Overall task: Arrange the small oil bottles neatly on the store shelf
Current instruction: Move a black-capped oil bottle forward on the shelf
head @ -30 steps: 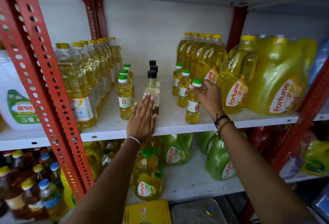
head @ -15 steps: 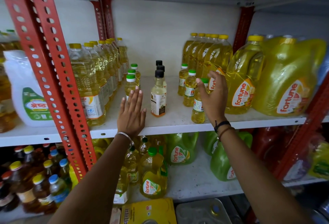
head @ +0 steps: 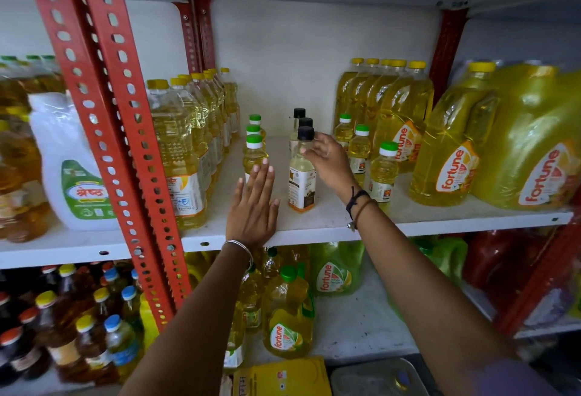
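Centrally, on the white middle shelf (head: 330,219), three short rows of small oil bottles run from front to back. The left hand (head: 253,207) lies flat and empty near the shelf's front edge, fingers straight and together, holding nothing; its fingertips (head: 263,166) overlap the lower body of the front green-capped bottle (head: 254,152) of the left row, though contact cannot be judged. Two more green-capped bottles (head: 254,123) stand behind that one. The right hand (head: 330,161) reaches in from the right, fingers loosely curled at the neck of the front black-capped bottle (head: 302,172), just below its cap; whether the fingers actually pinch the neck cannot be told. That bottle stands upright on the shelf, with two further black-capped bottles (head: 300,117) in line behind it. The right-hand row of three green-capped bottles (head: 383,169) stands just beyond the right wrist, which wears dark cord bracelets (head: 358,204); the left wrist carries a thin silver bangle (head: 240,246). Tall yellow-capped bottles (head: 185,150) flank the small rows on the left, and Fortune jugs (head: 452,156) stand on the right. A red perforated upright (head: 103,131) crosses the left foreground. Below, the lower shelf (head: 355,326) holds green-capped Fortune bottles (head: 287,317).
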Motion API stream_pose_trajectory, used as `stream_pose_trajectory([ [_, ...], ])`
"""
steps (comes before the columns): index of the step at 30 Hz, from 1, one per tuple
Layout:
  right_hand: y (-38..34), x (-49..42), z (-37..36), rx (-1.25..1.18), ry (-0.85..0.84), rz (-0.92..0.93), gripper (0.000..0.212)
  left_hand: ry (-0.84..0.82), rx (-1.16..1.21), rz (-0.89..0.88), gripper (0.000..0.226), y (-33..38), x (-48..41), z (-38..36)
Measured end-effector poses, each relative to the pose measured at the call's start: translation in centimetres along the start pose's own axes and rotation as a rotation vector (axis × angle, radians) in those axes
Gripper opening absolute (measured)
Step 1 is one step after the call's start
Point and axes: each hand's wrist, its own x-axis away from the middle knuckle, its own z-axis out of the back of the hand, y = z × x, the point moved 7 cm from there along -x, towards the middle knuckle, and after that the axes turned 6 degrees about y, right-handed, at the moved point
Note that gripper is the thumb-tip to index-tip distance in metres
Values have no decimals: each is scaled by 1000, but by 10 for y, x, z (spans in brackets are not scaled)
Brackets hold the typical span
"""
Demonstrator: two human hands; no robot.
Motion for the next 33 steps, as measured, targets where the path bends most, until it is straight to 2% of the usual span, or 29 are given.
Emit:
stream_pose_trajectory([
  [4,2,1,1,-6,43,-6,36,2,16,1,61,0,0,1],
  [13,-5,1,19,75,156,58,26,0,33,5,60,0,0,2],
  [19,-4,2,26,92,170,55,31,-7,31,9,60,0,1,1],
  [27,-3,3,22,110,98,47,37,-17,25,21,60,0,0,1],
  [33,-5,7,27,118,133,26,40,-21,26,28,60,0,0,1],
])
